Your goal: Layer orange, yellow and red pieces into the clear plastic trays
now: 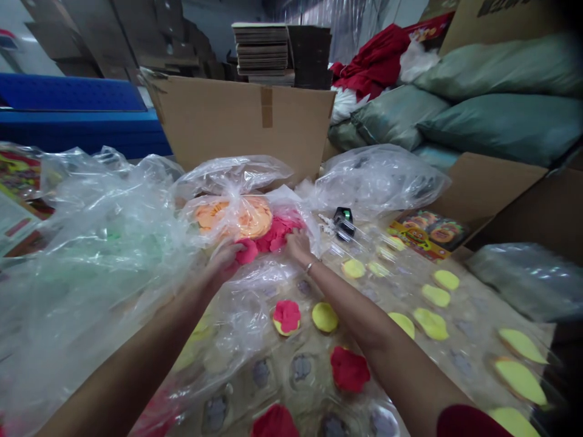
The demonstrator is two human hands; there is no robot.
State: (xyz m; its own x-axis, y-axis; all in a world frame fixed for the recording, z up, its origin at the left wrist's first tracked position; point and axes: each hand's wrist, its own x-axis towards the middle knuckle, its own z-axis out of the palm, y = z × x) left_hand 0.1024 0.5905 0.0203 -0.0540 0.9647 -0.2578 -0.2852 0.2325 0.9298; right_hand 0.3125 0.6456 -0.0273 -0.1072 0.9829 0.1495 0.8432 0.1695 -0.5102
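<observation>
Both my arms reach forward to a clear plastic bag holding pink-red pieces. My left hand pinches a round pink piece at the bag's mouth. Just right of the pieces, my right hand has its fingers at the bag's edge, bent in against the pink pieces; what they grip is hidden. A tied bag of orange pieces lies behind my left hand. Nearer me, a pink flower piece sits on a yellow disc in a clear tray, beside a bare yellow disc and a red piece.
Crumpled clear plastic covers the left. An upright cardboard box stands behind the bags. A black object and burger-printed packaging lie right of my hands. More yellow discs fill trays at right; green sacks are stacked behind.
</observation>
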